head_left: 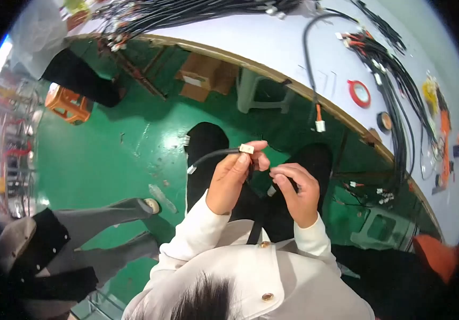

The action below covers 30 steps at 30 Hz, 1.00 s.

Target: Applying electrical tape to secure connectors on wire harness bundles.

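Note:
My left hand [227,184] is closed on a cable, its thumb and fingers gripping it just by a white connector [246,149]. From there a black sleeved cable [212,155] bends left to a small white plug [191,169]. Close by on the right, my right hand [299,193] has its thumb and fingertips pinched together. Whatever it holds, if anything, is too small to tell. Below and between the hands, a pale connector end [271,190] shows against my dark trousers; which cable it belongs to is unclear.
Ahead curves a white worktable [229,40] with bundles of black cables [395,101], a red tape roll [359,93] and a black one [384,122]. One cable's white connector [320,126] hangs over its edge. Stools [68,104] and cardboard boxes [203,74] stand around; people are nearby.

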### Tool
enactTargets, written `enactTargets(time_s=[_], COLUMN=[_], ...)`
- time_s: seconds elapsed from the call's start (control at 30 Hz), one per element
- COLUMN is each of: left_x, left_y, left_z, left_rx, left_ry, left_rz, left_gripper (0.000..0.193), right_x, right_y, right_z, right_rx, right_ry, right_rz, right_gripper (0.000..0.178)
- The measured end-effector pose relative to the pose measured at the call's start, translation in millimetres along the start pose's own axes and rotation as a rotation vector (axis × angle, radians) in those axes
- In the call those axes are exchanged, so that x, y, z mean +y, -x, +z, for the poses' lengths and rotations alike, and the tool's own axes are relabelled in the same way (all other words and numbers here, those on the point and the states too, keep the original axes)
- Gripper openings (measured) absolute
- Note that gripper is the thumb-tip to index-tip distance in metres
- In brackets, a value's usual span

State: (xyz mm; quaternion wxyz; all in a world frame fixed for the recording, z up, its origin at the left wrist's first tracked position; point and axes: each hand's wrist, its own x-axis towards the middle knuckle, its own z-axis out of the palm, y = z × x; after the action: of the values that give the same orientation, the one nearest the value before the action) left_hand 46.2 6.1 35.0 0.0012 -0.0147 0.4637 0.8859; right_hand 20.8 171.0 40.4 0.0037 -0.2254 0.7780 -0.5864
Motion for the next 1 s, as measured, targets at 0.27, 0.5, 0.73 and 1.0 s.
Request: enactTargets(time_s=[0.27, 0.5, 0.73, 1.0], left_x=[-33.7, -11.9, -12.6, -20.7], left_y=[12.5, 8.9, 15.2, 20.8], left_z=[10.9, 19.8, 34.7, 34.9], left_rx=[-0.007, -0.254, -0.239, -0.208], left_ry=[-0.411, -0.455, -0.755, -0.616], left_rz=[-0.188, -0.308, -0.107, -0.203], left_gripper=[0.023, 0.02, 0.016, 0.016], right_x=[-14.7, -13.5, -6.1, -1.9], right_y=[2.9, 14.3, 24.2, 33.4], right_z=[-11.0, -32.9, -47.4, -42.7], right_rx=[0.124, 0.088, 0.086, -0.004], right_ry=[0.105, -0.047, 0.023, -0.314], right_rz=[0.045, 0.175, 0.138, 0.349], right_gripper=[0.018, 0.011, 0.012, 0.012])
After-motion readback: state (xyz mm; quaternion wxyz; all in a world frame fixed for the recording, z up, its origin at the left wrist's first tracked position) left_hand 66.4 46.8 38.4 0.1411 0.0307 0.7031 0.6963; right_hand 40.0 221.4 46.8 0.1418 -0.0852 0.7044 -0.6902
